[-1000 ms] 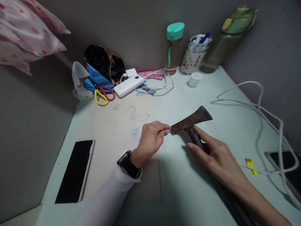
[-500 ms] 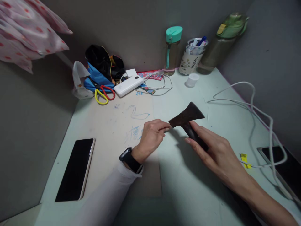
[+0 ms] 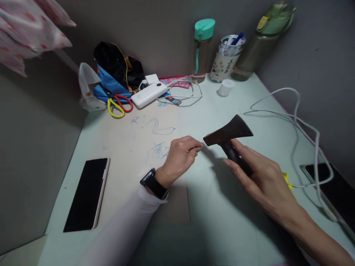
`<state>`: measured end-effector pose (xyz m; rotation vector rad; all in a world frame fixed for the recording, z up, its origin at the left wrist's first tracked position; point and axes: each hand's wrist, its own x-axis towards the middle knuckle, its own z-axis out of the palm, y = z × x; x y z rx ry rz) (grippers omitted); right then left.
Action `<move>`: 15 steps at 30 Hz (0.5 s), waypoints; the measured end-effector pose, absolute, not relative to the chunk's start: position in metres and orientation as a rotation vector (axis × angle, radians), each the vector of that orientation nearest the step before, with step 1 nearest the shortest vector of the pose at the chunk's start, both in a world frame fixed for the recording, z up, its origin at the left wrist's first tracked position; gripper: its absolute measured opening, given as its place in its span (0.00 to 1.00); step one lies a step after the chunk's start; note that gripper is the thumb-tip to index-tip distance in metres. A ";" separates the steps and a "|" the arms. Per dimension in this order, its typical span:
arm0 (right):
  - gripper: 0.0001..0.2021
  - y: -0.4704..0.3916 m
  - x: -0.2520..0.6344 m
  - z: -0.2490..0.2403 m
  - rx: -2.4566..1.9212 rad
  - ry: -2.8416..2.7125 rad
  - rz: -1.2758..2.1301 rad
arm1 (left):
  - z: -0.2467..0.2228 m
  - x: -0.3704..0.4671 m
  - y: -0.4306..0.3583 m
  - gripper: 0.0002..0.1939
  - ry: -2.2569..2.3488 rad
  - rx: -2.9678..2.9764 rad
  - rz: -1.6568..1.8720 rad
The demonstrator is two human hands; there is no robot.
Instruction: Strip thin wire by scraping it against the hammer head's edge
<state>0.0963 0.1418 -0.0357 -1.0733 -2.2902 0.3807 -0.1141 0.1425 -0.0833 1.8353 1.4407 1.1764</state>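
A dark axe [image 3: 230, 131] is held above the pale table, its head pointing away from me and its wide blade to the right. My right hand [image 3: 257, 173] grips its handle, with thumb and fingers on either side. Just left of the axe head's narrow end, my left hand [image 3: 183, 153] is closed, thumb and fingertips pinched together. Whether anything small is between those fingertips is hidden. A small gap separates them from the axe. A black watch [image 3: 154, 184] is on the left wrist.
A phone [image 3: 87, 194] lies at the left, another device [image 3: 335, 192] at the right beside a white cable [image 3: 316, 136]. Scissors [image 3: 119, 105], a power bank [image 3: 149, 95], a teal-lidded bottle [image 3: 203, 48], a pen jar [image 3: 226, 61] and a green bottle [image 3: 249, 51] stand or lie behind.
My right hand and the axe have moved right, away from my left hand, which stays pinched. The view has shifted slightly, so the background sits higher.
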 end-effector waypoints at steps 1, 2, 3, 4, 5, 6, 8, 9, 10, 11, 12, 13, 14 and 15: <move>0.23 0.140 0.096 -0.036 -1.071 -2.295 0.373 | -0.083 -0.114 0.142 0.15 1.438 1.821 1.170; 0.23 0.139 0.095 -0.036 -1.075 -2.300 0.370 | -0.082 -0.113 0.141 0.15 1.439 1.817 1.162; 0.23 0.138 0.095 -0.036 -1.079 -2.304 0.368 | -0.082 -0.113 0.141 0.15 1.440 1.823 1.156; 0.23 0.137 0.095 -0.036 -1.081 -2.306 0.367 | -0.081 -0.113 0.140 0.14 1.443 1.836 1.151; 0.23 0.136 0.095 -0.036 -1.086 -2.305 0.366 | -0.080 -0.113 0.140 0.12 1.448 1.848 1.144; 0.23 0.136 0.096 -0.037 -1.090 -2.306 0.364 | -0.079 -0.113 0.140 0.11 1.454 1.853 1.136; 0.23 0.135 0.097 -0.037 -1.095 -2.308 0.352 | -0.078 -0.113 0.141 0.10 1.458 1.825 1.119; 0.23 0.134 0.098 -0.037 -1.099 -2.308 0.346 | -0.078 -0.113 0.141 0.10 1.459 1.801 1.111; 0.23 0.133 0.098 -0.037 -1.102 -2.306 0.339 | -0.078 -0.113 0.141 0.10 1.464 1.774 1.108; 0.22 0.133 0.099 -0.037 -1.100 -2.306 0.333 | -0.079 -0.113 0.142 0.10 1.468 1.740 1.113; 0.22 0.133 0.099 -0.037 -1.094 -2.305 0.326 | -0.079 -0.112 0.142 0.09 1.467 1.694 1.124; 0.22 0.132 0.099 -0.037 -1.089 -2.304 0.320 | -0.080 -0.112 0.143 0.09 1.460 1.638 1.137; 0.21 0.132 0.099 -0.037 -1.078 -2.303 0.313 | -0.081 -0.112 0.144 0.08 1.447 1.572 1.152; 0.21 0.132 0.098 -0.036 -1.062 -2.305 0.305 | -0.081 -0.111 0.144 0.08 1.427 1.505 1.165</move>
